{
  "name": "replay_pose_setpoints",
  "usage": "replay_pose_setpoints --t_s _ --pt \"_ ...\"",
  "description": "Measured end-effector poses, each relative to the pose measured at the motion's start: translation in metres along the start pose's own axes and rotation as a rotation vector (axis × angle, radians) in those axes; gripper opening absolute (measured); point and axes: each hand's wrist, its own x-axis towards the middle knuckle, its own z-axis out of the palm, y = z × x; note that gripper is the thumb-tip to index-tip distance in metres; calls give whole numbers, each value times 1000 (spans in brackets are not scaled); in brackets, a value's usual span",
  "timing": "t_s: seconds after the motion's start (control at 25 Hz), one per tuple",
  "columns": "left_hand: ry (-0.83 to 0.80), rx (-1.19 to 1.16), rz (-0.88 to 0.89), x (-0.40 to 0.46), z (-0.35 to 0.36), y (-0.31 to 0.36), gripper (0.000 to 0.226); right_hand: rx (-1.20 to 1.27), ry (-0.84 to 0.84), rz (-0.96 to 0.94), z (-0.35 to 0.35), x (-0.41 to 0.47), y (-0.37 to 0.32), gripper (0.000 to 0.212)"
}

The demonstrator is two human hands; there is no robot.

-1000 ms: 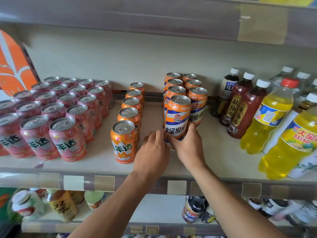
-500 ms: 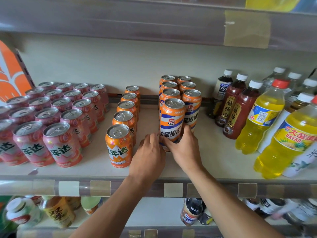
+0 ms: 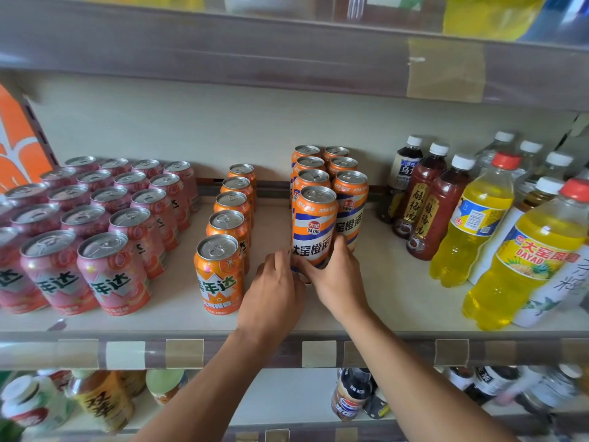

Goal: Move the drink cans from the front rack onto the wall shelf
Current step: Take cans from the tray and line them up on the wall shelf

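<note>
Fingers (image 3: 339, 250) of both hands round one tall can (image 3: 314, 228), seven tall cans, five short orange

— What's on the shelf (image 3: 376, 311)?
— At its left a block of short cans (image 3: 95, 218), several rows deep. Right of it a single file of cans (image 3: 229, 218) runs front to back. Right again, tall cans (image 3: 322, 186) stand two abreast.
— And the hands?
— The left hand (image 3: 274, 291) and right hand (image 3: 338, 279) flank the front tall can (image 3: 314, 228) at its base. Bottles (image 3: 478, 218) fill the right end. A lower shelf (image 3: 287, 397) below holds more bottles
</note>
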Motion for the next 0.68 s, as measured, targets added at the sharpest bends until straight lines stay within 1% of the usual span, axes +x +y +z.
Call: replay_pose_setpoints --t_s 0.2,0.32,0.4,0.44,0.52,0.6,0.68 --pt "-11 -22 8 -3 -9 3 21 -17 -38 3 -11 -4 -5 65" --pt "1 -26 67 -8 -16 8 28 -13 -30 -12 -25 -13 -9 73" --pt "0 -9 100 -14 -24 9 34 -74 0 -21 -33 -25 -8 79" --pt "3 -1 133 -17 -28 9 36 -111 31 -36 -37 -32 -8 76" --pt "14 -11 217 -28 -34 8 34 -153 105 -66 -45 -53 -6 61" --pt "1 -87 308 -44 -35 5 30 -179 164 -93 -53 -80 0 49" --pt "-66 -187 374 -65 -31 5 30 -202 209 -93 -59 -112 14 44"
